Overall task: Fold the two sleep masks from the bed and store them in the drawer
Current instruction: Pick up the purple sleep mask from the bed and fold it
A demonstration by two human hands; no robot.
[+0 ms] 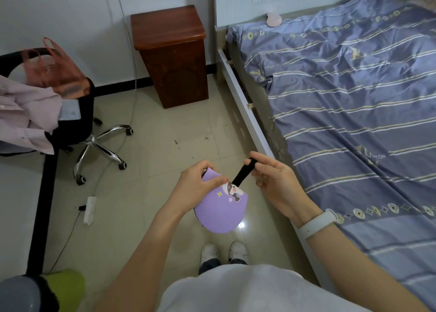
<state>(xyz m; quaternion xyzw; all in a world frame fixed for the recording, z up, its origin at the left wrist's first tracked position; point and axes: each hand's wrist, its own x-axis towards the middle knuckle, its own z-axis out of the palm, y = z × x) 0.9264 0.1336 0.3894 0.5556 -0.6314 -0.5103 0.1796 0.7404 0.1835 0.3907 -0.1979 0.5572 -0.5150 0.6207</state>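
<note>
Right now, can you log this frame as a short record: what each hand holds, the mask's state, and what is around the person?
left hand: pinching the folded purple sleep mask at its top edge
right hand: pulling the mask's black strap up and to the right
mask state: folded in half, cartoon print facing up, held above the floor
second mask: none seen for certain
bed: on the right, striped purple sheet
wooden cabinet: against the wall, no open drawer visible
office chair: on the left, clothes piled on it
</note>
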